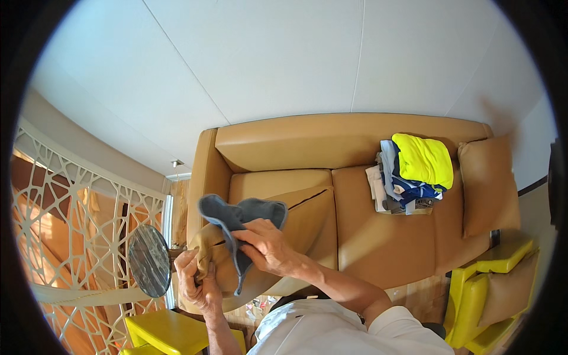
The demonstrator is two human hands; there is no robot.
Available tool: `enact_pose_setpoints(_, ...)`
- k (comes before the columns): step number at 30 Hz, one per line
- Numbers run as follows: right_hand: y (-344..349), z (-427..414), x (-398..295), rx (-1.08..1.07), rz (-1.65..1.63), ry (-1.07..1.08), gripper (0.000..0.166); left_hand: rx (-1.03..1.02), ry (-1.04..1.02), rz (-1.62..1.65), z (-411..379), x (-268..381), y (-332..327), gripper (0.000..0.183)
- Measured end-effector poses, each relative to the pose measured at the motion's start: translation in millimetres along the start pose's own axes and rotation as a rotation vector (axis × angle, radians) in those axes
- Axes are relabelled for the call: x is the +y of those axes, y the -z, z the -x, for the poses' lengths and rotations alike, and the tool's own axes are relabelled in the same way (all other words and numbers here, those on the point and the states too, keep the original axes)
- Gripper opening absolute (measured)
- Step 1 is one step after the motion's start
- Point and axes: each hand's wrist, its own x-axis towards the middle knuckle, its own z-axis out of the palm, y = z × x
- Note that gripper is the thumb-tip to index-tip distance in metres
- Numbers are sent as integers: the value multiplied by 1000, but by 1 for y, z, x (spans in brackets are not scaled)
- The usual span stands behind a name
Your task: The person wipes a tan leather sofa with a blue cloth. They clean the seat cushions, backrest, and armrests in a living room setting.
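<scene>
A tan cushion (284, 230) is tilted over the left seat of the tan sofa (381, 244). My left hand (199, 279) grips a bunched corner of the cushion near the sofa's left arm. My right hand (264, 246) holds a dark grey cloth (264, 211) with a lighter edge; it drapes over the cushion, part of it hanging below the fingers. Whether the cloth presses on the cushion, I cannot tell.
Folded clothes with a bright yellow garment (424, 159) on top lie on the sofa's right side, beside another tan cushion (486, 186). A round dark marbled tabletop (150, 261) stands at left, before a white lattice screen (84, 213). Yellow chairs (461, 301) flank the sofa front.
</scene>
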Motion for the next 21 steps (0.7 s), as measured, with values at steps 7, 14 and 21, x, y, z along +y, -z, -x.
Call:
enact_pose_setpoints(7, 14, 35, 76, -44, 225, -194, 28, 47, 84, 48, 10, -12, 21, 27)
enact_pose_setpoints(14, 8, 21, 67, -132, 159, -87, 22, 129, 272, -111, 6, -8, 36, 45)
enact_pose_setpoints(21, -9, 18, 63, -168, 168, -54, 21, 217, 403, 4, 12, -22, 41, 26)
